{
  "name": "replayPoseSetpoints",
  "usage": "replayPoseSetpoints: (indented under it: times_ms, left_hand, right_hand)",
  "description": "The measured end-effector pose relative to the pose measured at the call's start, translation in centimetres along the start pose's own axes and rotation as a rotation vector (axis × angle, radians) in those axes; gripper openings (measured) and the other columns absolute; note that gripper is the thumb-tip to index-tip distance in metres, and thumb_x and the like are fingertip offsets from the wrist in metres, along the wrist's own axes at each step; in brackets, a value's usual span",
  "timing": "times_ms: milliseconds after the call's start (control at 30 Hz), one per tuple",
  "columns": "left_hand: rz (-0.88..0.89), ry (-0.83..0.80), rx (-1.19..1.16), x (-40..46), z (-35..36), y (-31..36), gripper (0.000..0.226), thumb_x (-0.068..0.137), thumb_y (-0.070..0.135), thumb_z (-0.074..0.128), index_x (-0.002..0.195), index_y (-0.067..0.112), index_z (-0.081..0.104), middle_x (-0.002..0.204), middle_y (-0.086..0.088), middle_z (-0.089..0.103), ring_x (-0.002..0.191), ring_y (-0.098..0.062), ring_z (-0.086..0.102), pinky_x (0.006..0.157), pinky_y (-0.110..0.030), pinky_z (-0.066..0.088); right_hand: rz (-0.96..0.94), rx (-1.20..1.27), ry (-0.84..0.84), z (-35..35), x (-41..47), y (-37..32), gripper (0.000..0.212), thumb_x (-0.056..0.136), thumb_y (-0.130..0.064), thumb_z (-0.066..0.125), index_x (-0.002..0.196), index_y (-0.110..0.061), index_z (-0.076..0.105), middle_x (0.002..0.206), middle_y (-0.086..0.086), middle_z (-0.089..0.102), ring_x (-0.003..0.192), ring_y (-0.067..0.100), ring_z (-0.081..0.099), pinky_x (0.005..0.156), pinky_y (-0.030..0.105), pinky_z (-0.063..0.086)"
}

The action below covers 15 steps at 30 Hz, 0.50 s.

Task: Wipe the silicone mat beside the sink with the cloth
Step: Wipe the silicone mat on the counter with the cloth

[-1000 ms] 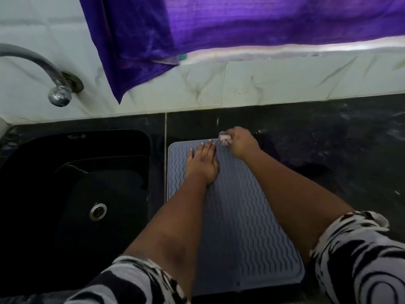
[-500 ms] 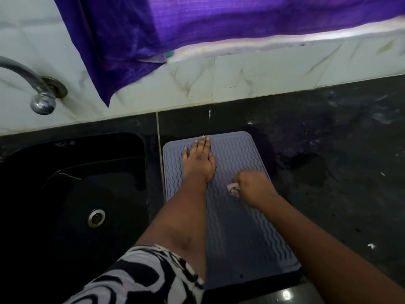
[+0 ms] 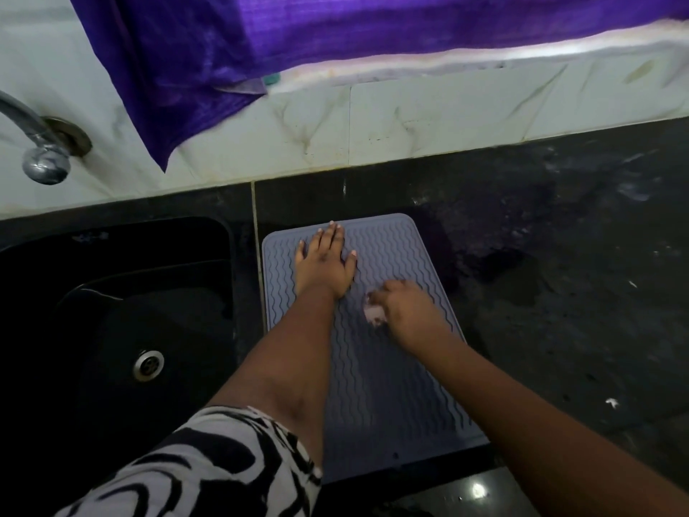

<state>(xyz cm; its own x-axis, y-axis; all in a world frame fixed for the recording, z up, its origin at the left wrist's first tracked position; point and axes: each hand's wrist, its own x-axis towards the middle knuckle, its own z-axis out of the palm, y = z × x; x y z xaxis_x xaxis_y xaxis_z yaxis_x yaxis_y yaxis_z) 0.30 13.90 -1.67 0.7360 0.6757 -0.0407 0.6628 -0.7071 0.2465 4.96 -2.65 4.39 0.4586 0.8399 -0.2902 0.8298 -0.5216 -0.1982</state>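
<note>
nearest the camera a patterned sleeve (image 3: 208, 464) covers the left upper arm, and both forearms reach forward over the dark table (image 3: 559, 292). the mat (image 3: 384, 386), grey with wavy ridges, lies flat on the table just right of the black sink (image 3: 112, 292), its long side running away from the person.

about midway up the mat, toward its right edge, the right hand (image 3: 410, 311) is bunched around a small pale cloth (image 3: 374, 313); its fingers are clenched on the cloth, and only a wad of it shows at the thumb side, pressed to the ridges. the hand looks slightly blurred. a little farther on, the left hand (image 3: 324, 263) lies palm down on the far left part of the mat, fingers released and spread flat, grasping nothing, apparently pinning the mat in place.

the step in hand reads as the wipe itself, mid-stroke on the right half of the mat. how much of the surface is already clean cannot be told. the next move likely calls for carrying the cloth along the ridges with steady downward pressure, then shifting the left hand so the patch under it can be reached.

beyond the mat the table shows a wet-looking dark patch, then a pale tiled wall (image 3: 447, 117), a tap (image 3: 41, 158) over the sink, and a purple curtain (image 3: 261, 39) hanging above.
</note>
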Motion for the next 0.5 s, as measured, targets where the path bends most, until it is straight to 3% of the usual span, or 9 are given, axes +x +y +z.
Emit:
replayPoseSetpoints:
  times_ms: [100,200,300,500]
  left_hand:
    - [-0.015,-0.026,0.013,0.0,-0.1,0.0,0.063,0.1,0.051,0.018,0.156,0.024,0.008,0.164,0.005,0.005,0.15,-0.014,0.006,0.121,-0.044,0.001]
    - [-0.008,-0.048,0.014,0.0,-0.1,0.0,0.063,0.1,0.051,0.017,0.156,0.023,0.007,0.164,0.005,0.004,0.15,-0.014,0.005,0.121,-0.044,0.0]
    - [-0.013,-0.045,0.02,-0.1,-0.1,0.1,0.063,0.1,0.052,0.018,0.156,0.024,0.008,0.164,0.005,0.005,0.15,-0.015,0.005,0.121,-0.044,-0.001]
    - [-0.006,-0.073,0.017,0.0,-0.2,0.1,0.064,0.1,0.053,0.017,0.156,0.024,0.007,0.164,0.004,0.003,0.15,-0.016,0.003,0.121,-0.045,-0.002]
  right_hand:
    - [0.035,0.03,-0.113,0.3,-4.9,-1.0,0.036,0.091,-0.019,0.056,0.127,-0.019,0.058,0.131,0.007,0.054,0.123,0.026,0.046,0.102,0.036,0.038]
    - [0.148,0.115,-0.25,-1.5,-5.5,-1.4,0.019,0.088,-0.018,0.061,0.105,-0.013,0.069,0.109,0.007,0.066,0.1,0.023,0.061,0.088,0.034,0.051]
    - [0.186,0.199,-0.096,-3.4,-0.9,-1.0,0.011,0.083,-0.016,0.069,0.092,-0.009,0.068,0.09,0.007,0.066,0.088,0.022,0.063,0.077,0.031,0.05]
    - [0.038,0.002,0.027,0.2,1.4,-0.5,0.036,0.089,-0.022,0.061,0.124,-0.016,0.06,0.125,0.01,0.056,0.118,0.029,0.046,0.101,0.035,0.038]
